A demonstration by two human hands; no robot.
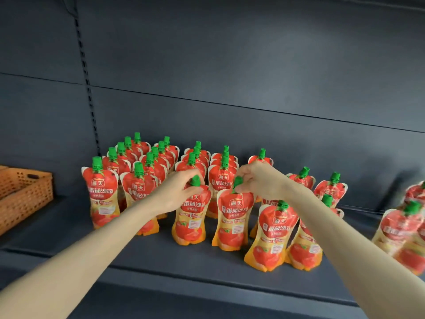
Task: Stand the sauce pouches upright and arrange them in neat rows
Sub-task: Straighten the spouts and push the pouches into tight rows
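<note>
Several red and yellow sauce pouches with green caps stand on a dark shelf [161, 254]. At the left they form tidy rows running to the back. My left hand [178, 192] pinches the green cap of an upright front pouch [190, 222]. Beside it, my right hand [257, 178] pinches the cap of the neighbouring front pouch [233, 222], which also stands upright. To the right, another pouch [270, 238] leans a little, with looser pouches [328, 189] behind it. At the far right a blurred group of pouches [402, 236] tilts.
An orange woven basket [23, 196] sits at the shelf's left end. The dark back panel [230, 65] rises behind the pouches, with a slotted upright [86, 77] at the left. A bare strip of shelf runs along the front edge [207, 279].
</note>
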